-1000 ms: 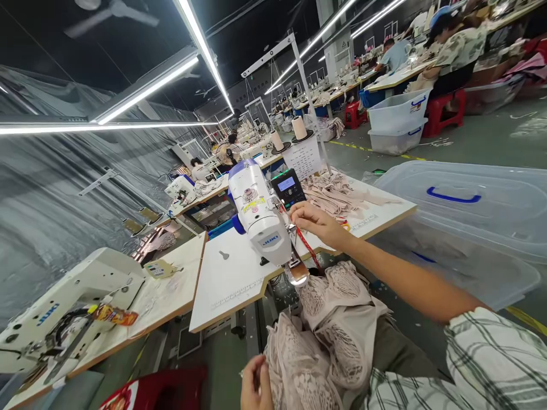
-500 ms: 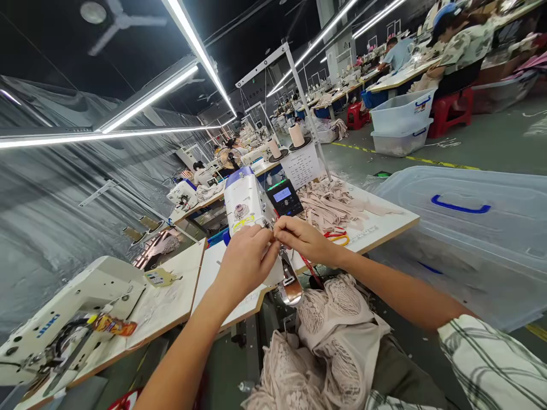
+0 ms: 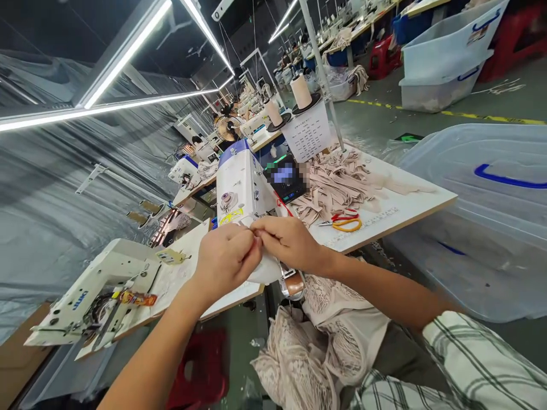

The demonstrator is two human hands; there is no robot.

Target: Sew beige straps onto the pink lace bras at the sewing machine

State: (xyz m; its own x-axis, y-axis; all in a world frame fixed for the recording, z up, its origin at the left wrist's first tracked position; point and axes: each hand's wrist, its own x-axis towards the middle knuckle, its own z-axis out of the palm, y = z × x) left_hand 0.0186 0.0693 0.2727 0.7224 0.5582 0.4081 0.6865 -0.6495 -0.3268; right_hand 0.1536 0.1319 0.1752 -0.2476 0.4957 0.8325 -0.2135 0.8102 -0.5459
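My left hand (image 3: 224, 259) and my right hand (image 3: 287, 242) meet fingertip to fingertip in front of the white sewing machine (image 3: 239, 191), close to its head. Both hands are pinched shut on something too small to make out, perhaps a thread. Beige lace fabric (image 3: 316, 336) lies heaped in my lap below the machine. A pile of beige strips (image 3: 337, 182) sits on the table (image 3: 401, 208) behind my right hand, with red and yellow scissors (image 3: 346, 221) beside it.
A second white sewing machine (image 3: 96, 287) stands on the left table. A big clear plastic bin (image 3: 491, 210) with a blue handle is at right. Thread cones (image 3: 300, 91) and a paper sheet (image 3: 308, 134) stand behind the machine. A red stool (image 3: 200, 367) is below.
My left hand rose from the fabric in my lap and joined my right hand at the machine head. The view has tilted down and moved closer.
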